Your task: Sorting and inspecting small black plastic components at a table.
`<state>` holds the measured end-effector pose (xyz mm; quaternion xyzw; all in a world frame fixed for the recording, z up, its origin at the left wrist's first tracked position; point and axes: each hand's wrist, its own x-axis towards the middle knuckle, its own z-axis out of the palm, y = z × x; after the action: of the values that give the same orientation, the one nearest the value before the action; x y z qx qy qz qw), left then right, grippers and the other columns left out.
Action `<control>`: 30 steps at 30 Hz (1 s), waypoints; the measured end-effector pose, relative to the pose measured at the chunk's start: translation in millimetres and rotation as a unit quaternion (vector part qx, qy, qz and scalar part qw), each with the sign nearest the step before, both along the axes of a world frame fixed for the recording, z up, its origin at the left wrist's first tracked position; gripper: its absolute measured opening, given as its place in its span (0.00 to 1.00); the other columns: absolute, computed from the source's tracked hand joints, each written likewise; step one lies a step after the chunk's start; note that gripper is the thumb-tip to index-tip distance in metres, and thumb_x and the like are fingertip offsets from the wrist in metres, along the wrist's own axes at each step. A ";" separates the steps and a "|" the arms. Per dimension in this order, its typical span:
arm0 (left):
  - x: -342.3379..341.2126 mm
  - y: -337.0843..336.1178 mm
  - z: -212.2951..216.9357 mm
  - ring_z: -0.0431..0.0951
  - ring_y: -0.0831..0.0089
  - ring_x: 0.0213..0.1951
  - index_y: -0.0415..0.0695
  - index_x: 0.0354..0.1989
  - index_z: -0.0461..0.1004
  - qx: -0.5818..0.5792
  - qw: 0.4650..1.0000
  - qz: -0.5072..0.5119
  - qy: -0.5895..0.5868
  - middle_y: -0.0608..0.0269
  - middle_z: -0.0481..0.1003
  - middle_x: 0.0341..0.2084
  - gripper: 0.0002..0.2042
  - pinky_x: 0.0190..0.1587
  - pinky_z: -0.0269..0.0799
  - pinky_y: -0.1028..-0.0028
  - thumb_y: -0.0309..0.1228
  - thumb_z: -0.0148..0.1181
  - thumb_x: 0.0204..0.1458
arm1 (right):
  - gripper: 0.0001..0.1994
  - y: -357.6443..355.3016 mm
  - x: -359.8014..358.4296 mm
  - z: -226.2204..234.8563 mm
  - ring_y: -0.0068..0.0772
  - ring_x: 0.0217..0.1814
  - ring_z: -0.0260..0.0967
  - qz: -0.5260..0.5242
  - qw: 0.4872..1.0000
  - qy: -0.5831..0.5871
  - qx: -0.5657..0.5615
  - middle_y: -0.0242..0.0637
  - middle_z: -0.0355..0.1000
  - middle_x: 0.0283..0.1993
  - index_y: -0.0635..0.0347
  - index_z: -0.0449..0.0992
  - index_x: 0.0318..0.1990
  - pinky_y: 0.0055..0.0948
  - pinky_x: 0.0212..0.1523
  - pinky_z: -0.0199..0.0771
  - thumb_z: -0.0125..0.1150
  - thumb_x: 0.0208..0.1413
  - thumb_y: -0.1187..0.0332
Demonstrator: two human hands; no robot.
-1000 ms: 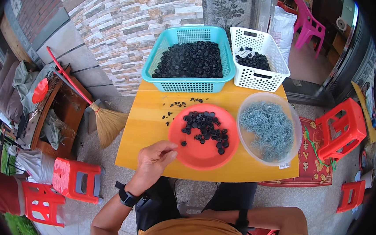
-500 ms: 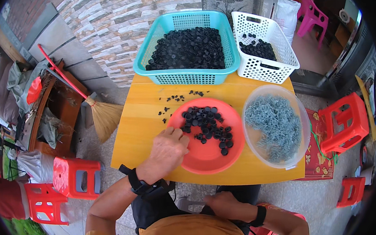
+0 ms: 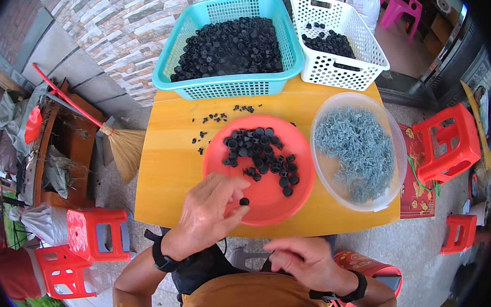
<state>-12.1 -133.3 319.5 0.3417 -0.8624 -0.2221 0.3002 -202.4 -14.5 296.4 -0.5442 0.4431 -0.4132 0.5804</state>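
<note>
My left hand (image 3: 206, 209) is over the near left edge of a round red plate (image 3: 273, 210). Its thumb and fingers are closed on a small black cap (image 3: 244, 201). A cluster of similar black caps (image 3: 256, 144) lies on the plate's far and middle part, some upright and some on their sides. In front of my body, below the table's near edge, my right hand (image 3: 305, 262) has its fingers curled in. Whatever they may hold is hidden. To the right of the plate stands a clear round tub (image 3: 341, 195) of silvery screws (image 3: 360, 144).
A turquoise basket (image 3: 225, 81) full of black caps and a white basket (image 3: 340, 70) with fewer stand along the back of the yellow table (image 3: 165, 160). Tiny black pieces (image 3: 215, 118) lie scattered before them. Red stools (image 3: 99, 234) and a broom (image 3: 124, 148) are around the table.
My left hand has drawn back toward me from the plate's middle-left, and a black cap now shows at its fingertips. My right hand has risen and come further into sight. The view has shifted slightly.
</note>
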 end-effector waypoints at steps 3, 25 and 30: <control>-4.9 8.6 6.7 0.69 0.67 0.23 0.38 0.40 0.68 -0.024 0.999 -0.020 0.010 0.61 0.68 0.22 0.22 0.25 0.66 0.71 0.17 0.63 0.31 | 0.08 -14.2 6.0 14.3 0.16 0.29 0.69 -0.159 0.982 -0.084 0.052 0.31 0.71 0.29 0.65 0.71 0.42 0.18 0.29 0.69 0.56 0.54 0.75; -18.1 28.4 -4.4 0.73 0.73 0.28 0.39 0.35 0.74 0.109 0.982 0.008 0.153 0.59 0.72 0.29 0.12 0.30 0.70 0.78 0.22 0.66 0.40 | 0.05 -41.3 16.7 11.6 0.15 0.31 0.65 -0.184 0.965 -0.179 0.059 0.31 0.71 0.31 0.66 0.71 0.37 0.14 0.32 0.66 0.56 0.54 0.76; -15.2 37.2 -14.5 0.72 0.75 0.30 0.40 0.36 0.74 0.179 0.959 0.026 0.217 0.61 0.72 0.30 0.11 0.33 0.68 0.79 0.21 0.64 0.41 | 0.06 -39.2 29.1 0.7 0.16 0.30 0.67 -0.201 0.954 -0.216 0.059 0.31 0.71 0.31 0.64 0.70 0.38 0.15 0.29 0.66 0.57 0.53 0.74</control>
<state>-27.3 -96.1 305.0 0.3559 -0.7136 -0.4339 0.4194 -173.3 -53.7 297.1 -0.3060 0.4307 -0.6023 0.5984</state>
